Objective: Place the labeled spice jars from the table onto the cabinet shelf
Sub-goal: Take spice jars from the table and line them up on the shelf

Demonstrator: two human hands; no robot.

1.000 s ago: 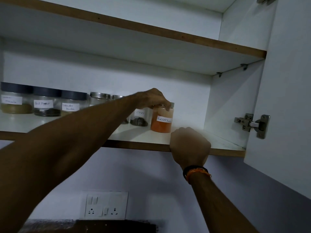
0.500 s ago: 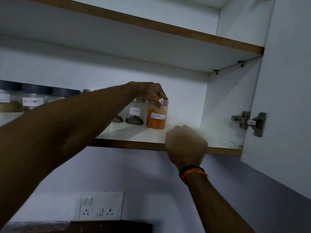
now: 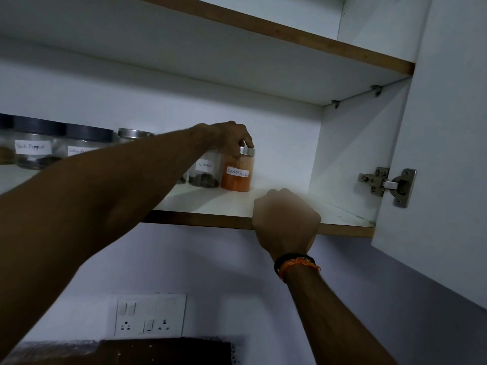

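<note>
- left hand [image 3: 229,138] pinching the steel lid of the red chilli jar [image 3: 237,171], just right of the cloves jar [image 3: 204,168]
- right hand [image 3: 286,219] curled shut over the shelf [image 3: 210,219] edge, right of the cloves jar

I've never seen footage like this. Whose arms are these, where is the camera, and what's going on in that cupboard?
No machine here: a person wears a camera on the head, so you see their own arms reaching up. The left hand grips the metal lid of the red chilli powder jar, which stands on the cabinet shelf beside the cloves jar. More labelled jars, including a black pepper jar, line the shelf further left. The right hand, with a wristband, holds the shelf's front edge. The cabinet door is open.
</note>
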